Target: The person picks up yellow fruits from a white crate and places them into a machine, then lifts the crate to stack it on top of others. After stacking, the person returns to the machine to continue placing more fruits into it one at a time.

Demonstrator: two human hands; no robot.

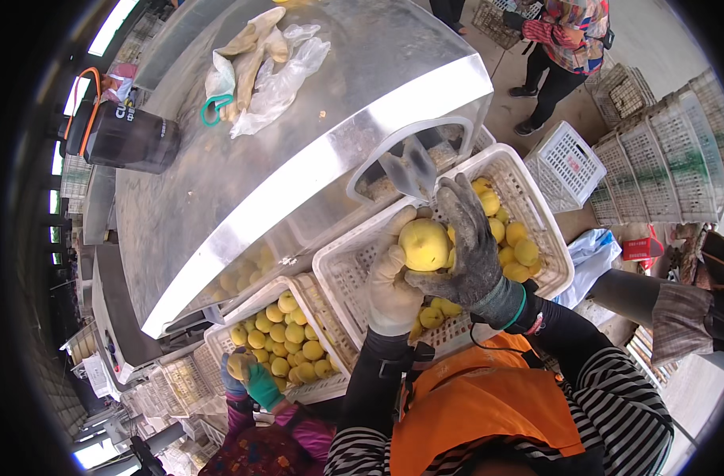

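Along the near edge of a broad, silvery metal table with a curved rim point(243, 178) sits a long white perforated plastic crate point(347, 274). Above it, the dark-grey-gloved right hand point(474, 255) is half curled, fingers bent over the right side of a smooth, round yellow fruit point(425, 244), thumb crossing beneath. The cream-gloved left hand point(389, 292) cups the fruit's left side, so both hands hold it over the crate; how firmly they press, I cannot tell. Light, even pressure from broad finger surfaces seems best, as pinching could bruise the skin. Rolling it slowly between the gloves would bring its covered side into view. Holding it low would soften any slip onto the smaller-looking yellow fruits point(526, 251) heaped inside.
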